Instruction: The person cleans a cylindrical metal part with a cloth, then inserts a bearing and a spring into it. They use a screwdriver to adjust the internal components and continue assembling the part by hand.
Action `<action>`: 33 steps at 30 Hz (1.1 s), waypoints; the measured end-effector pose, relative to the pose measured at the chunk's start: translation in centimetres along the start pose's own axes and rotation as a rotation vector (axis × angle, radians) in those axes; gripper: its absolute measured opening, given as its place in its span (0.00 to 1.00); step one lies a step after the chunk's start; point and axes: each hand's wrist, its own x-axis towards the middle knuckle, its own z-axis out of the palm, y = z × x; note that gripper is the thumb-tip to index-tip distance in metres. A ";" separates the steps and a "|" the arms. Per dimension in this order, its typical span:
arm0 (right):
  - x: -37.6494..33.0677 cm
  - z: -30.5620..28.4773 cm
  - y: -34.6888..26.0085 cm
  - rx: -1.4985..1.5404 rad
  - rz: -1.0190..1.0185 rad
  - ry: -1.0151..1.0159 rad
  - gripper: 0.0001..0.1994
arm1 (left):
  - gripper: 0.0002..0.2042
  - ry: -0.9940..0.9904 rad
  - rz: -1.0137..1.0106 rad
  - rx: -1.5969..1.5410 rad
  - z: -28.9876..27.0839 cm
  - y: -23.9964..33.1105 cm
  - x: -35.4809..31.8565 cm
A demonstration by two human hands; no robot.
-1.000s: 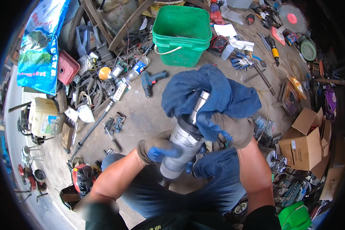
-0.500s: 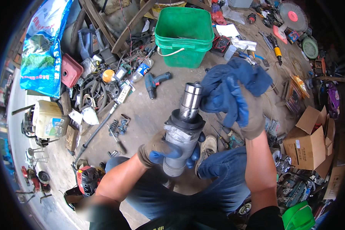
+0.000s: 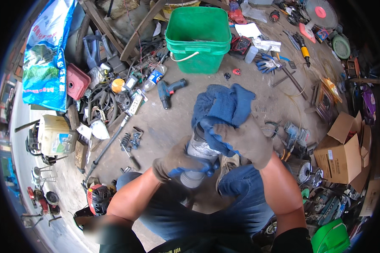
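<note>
Blue cloth (image 3: pixel 223 103) has come back left since the earlier frame, from the right of a shiny rod to over the upper end of the grey cylinder (image 3: pixel 193 179), so that the rod is now hidden; the right hand (image 3: pixel 249 141) has come inward with it. The cylinder is near the middle of the frame, tilted, its ribbed lower end between the person's knees; the left hand (image 3: pixel 179 160) is wrapped around its body, fingers curled against the metal; the right hand's fingers are bent over the cloth and press it to the cylinder's top, though their tips are partly hidden in the folds; both hands wear grey gloves with blue palms.

On the floor (image 3: pixel 156 122), a green bucket (image 3: pixel 198 61) stands at the top centre of the frame; a power drill (image 3: pixel 165 93) lies left of the cloth, near a plastic bottle (image 3: pixel 154 79); a screwdriver (image 3: pixel 133 160) lies left of the left hand; an opened cardboard box (image 3: pixel 335 162) stands at the right of the frame; a fan (image 3: pixel 321 14) shows at the upper right.
</note>
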 end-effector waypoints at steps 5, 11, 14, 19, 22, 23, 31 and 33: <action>-0.3 -1.6 -0.7 -0.087 -0.007 -0.143 0.21 | 0.33 -0.166 -0.102 -0.135 -0.8 0.2 -0.9; -0.1 -3.2 0.3 -0.193 -0.074 -0.025 0.19 | 0.49 -0.200 -0.007 -0.216 -1.2 0.0 -1.7; 0.7 -5.0 1.5 -0.142 -0.030 0.129 0.16 | 0.49 -0.091 0.102 -0.134 -1.2 1.4 -1.8; 2.7 -7.6 1.5 -0.114 0.048 0.369 0.16 | 0.48 0.127 0.248 -0.007 -2.6 3.4 -3.8; 4.2 -8.8 3.0 -0.161 0.235 0.265 0.15 | 0.47 0.241 0.296 0.051 -3.1 4.1 -5.2; 4.2 -8.6 4.3 -0.204 0.239 0.200 0.15 | 0.47 0.297 0.302 0.056 -2.9 4.1 -5.8; -4.8 -4.1 30.2 0.038 0.644 -0.159 0.23 | 0.30 0.520 0.447 0.170 -5.0 2.3 -6.2; -3.4 0.8 33.5 -0.297 0.695 -0.475 0.29 | 0.20 0.916 0.261 0.415 -5.9 1.8 -9.3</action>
